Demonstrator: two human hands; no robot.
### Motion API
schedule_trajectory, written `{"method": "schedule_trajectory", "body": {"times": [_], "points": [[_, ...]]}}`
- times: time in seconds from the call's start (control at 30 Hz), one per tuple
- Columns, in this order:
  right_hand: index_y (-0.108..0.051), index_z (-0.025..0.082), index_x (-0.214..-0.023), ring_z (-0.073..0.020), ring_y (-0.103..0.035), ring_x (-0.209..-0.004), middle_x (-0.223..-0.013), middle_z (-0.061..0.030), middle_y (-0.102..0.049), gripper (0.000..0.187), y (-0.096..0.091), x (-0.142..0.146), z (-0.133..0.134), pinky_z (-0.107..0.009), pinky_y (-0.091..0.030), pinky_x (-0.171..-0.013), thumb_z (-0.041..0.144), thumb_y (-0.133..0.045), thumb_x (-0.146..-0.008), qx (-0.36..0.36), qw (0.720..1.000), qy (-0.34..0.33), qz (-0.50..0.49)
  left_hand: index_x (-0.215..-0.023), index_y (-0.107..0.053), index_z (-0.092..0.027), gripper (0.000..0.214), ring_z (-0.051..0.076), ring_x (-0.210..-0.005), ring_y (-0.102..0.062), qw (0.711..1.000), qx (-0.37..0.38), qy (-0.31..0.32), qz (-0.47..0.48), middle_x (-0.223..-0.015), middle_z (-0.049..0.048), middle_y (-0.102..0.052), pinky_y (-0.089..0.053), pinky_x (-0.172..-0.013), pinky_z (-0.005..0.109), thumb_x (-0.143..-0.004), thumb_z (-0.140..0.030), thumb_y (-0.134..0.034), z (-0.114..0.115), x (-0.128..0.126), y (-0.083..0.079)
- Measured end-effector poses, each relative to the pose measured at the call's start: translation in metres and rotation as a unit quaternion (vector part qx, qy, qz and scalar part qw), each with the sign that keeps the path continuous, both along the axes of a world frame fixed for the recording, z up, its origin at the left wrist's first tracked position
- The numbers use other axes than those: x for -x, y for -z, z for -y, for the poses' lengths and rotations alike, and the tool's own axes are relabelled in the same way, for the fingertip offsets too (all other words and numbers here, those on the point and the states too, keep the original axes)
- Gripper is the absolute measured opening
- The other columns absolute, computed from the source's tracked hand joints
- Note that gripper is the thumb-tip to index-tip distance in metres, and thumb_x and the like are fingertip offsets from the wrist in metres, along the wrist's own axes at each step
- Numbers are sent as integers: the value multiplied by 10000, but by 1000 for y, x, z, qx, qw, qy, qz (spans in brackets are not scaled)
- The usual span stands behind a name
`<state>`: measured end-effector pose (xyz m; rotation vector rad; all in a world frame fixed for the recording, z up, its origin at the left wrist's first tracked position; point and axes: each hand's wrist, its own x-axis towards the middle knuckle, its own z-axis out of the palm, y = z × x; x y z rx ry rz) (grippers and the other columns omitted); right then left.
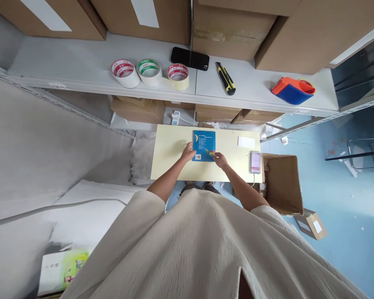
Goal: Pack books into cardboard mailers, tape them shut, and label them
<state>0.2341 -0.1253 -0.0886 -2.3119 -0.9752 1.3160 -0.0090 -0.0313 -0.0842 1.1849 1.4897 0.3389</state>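
A blue book point(204, 144) lies back cover up on the pale yellow table point(171, 153). My left hand point(188, 152) grips the book's near left corner with curled fingers. My right hand point(220, 158) pinches its near right corner. Both forearms reach out from my cream shirt. A white card point(246, 142) lies to the right of the book, and a phone point(255, 162) rests at the table's right edge.
The grey shelf point(90, 66) above holds three tape rolls point(149, 72), a black phone point(190, 58), a yellow utility knife point(226, 78) and an orange-blue tape dispenser point(293, 89). Cardboard boxes line the back. An open carton point(283, 182) stands right of the table.
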Motion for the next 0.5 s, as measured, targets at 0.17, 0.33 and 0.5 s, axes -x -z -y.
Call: {"method": "schedule_trajectory", "body": {"times": [0.17, 0.33, 0.5], "points": [[-783, 219, -1461, -355, -793, -1426, -1506, -163, -832, 525, 9, -1, -3, -467, -633, -1196, 359, -859, -960, -2, 1000, 28, 3, -1698, -643, -214, 737, 346, -1681, -620, 992, -15, 109, -67, -1815, 158, -636, -529, -1348, 411, -976, -140, -775, 11, 2, 1], [-779, 227, -1421, -308, -834, -1312, -1416, -122, -873, 520, 18, 7, -6, -456, -668, -1126, 365, -823, -921, -24, 998, 58, -32, -1764, -591, -156, 748, 363, -1709, -586, 978, -4, 188, -94, -1849, 191, -587, -485, -1399, 435, -1030, -138, -736, 23, -2, 2], [-805, 219, -1352, -293, -857, -1229, -1315, -118, -902, 510, 21, 9, -6, -404, -687, -1034, 362, -848, -864, -38, 993, 100, -59, -1773, -601, -153, 815, 406, -1690, -600, 972, -15, 211, -103, -1836, 201, -599, -485, -1409, 464, -986, -170, -812, 29, 1, 6]]}}
